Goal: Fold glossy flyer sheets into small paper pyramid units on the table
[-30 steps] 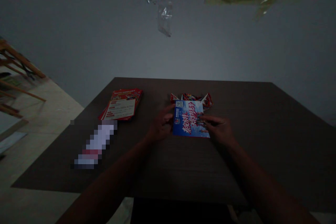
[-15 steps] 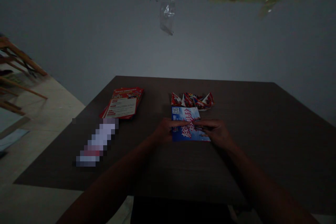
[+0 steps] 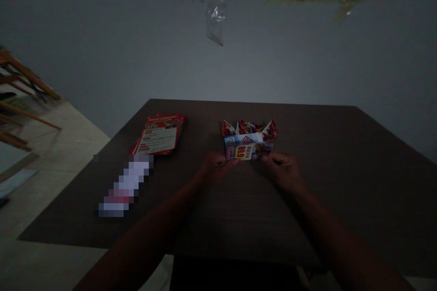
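Observation:
A printed paper flyer (image 3: 248, 151) is bent over on itself, its near part folded up so that the other printed side with large numerals faces me. My left hand (image 3: 218, 166) pinches its lower left corner. At the lower right corner, my right hand (image 3: 282, 168) grips the paper between thumb and fingers. Right behind the flyer lie several folded red printed papers (image 3: 269, 128) with pointed white-edged corners, partly covered by it.
On the left of the dark table (image 3: 218, 218) lies a stack of red flyers (image 3: 159, 138). A pixelated, blurred-out oblong (image 3: 126, 186) sits in front of it. The wall (image 3: 290, 54) rises behind the table. Wooden furniture (image 3: 27, 75) stands at far left.
The flyer lay flat with its blue side up under both hands. Its near edge has been turned up and away from me, showing the reverse side.

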The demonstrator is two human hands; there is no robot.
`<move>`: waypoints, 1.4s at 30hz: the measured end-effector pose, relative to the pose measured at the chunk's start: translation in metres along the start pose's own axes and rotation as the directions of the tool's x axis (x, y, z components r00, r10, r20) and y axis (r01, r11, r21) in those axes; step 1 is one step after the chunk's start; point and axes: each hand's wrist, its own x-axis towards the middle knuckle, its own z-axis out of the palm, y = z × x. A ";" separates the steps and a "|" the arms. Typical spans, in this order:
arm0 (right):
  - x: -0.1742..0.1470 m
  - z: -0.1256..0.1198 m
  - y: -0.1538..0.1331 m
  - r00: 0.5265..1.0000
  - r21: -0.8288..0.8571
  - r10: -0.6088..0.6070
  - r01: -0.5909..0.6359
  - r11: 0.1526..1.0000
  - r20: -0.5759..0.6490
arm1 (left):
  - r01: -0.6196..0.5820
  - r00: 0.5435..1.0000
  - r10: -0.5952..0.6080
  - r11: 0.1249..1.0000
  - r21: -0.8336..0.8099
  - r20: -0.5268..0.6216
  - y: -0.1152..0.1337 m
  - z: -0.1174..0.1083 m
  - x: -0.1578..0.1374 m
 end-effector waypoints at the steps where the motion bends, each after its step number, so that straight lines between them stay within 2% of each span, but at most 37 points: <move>1: 0.000 0.000 -0.001 1.000 0.007 0.018 -0.018 1.000 -0.019 | 0.010 1.000 -0.009 1.000 -0.009 0.014 0.001 0.000 0.000; 4: 0.000 -0.001 -0.006 0.993 0.039 0.069 -0.066 0.997 -0.099 | 0.024 1.000 -0.024 0.998 -0.052 0.011 0.002 -0.003 0.000; 7: 0.001 -0.005 -0.009 0.984 0.044 0.074 -0.068 0.997 -0.164 | 0.023 0.996 -0.036 0.989 -0.147 -0.087 -0.003 -0.009 0.000; 9: 0.001 -0.008 -0.009 0.991 0.006 0.069 -0.069 0.998 -0.114 | 0.017 0.980 -0.062 0.972 -0.233 -0.189 -0.008 -0.013 0.002; 12: 0.001 -0.009 -0.007 0.995 -0.074 0.026 -0.019 0.997 0.099 | 0.028 0.954 -0.112 0.957 -0.289 -0.278 -0.012 -0.017 0.006; 14: 0.002 -0.008 -0.007 0.972 -0.113 -0.013 0.041 0.993 0.236 | 0.081 0.964 -0.146 0.958 -0.276 -0.223 -0.009 -0.016 0.008; 16: 0.002 -0.006 -0.007 0.944 -0.137 -0.040 0.090 0.986 0.329 | 0.161 0.979 -0.187 0.952 -0.261 -0.079 -0.005 -0.013 0.009; 19: 0.003 -0.004 -0.008 0.890 -0.144 -0.073 0.153 0.978 0.450 | 0.266 0.963 -0.244 0.924 -0.276 0.114 0.002 -0.003 0.008; 21: 0.004 -0.004 -0.008 0.869 -0.141 -0.094 0.184 0.973 0.485 | 0.297 0.951 -0.256 0.910 -0.290 0.172 0.005 0.002 0.006; 23: 0.003 -0.003 -0.008 0.880 -0.137 -0.106 0.189 0.972 0.464 | 0.305 0.950 -0.271 0.911 -0.278 0.152 0.007 0.006 0.004; 25: 0.003 -0.001 -0.007 0.913 -0.129 -0.101 0.164 0.978 0.395 | 0.289 0.957 -0.273 0.921 -0.262 0.095 0.008 0.008 0.003; 28: 0.001 0.003 -0.006 0.974 -0.042 -0.050 0.060 0.997 0.220 | 0.267 0.962 -0.273 0.924 -0.273 0.017 0.009 0.008 0.003; 30: 0.000 0.007 -0.006 0.991 0.074 0.028 -0.038 0.997 0.132 | 0.258 0.961 -0.277 0.921 -0.291 -0.025 0.010 0.008 0.003; 36: 0.002 0.016 -0.007 0.961 0.291 0.254 -0.276 0.916 0.112 | 0.179 0.974 -0.210 0.945 -0.273 -0.089 0.009 0.011 0.000; 39: 0.003 0.017 -0.006 0.944 0.342 0.316 -0.330 0.880 0.097 | 0.176 0.975 -0.207 0.944 -0.278 -0.086 0.007 0.013 -0.002; 42: 0.003 0.018 -0.004 0.942 0.343 0.318 -0.336 0.877 0.108 | 0.179 0.971 -0.216 0.941 -0.288 -0.103 0.008 0.014 -0.002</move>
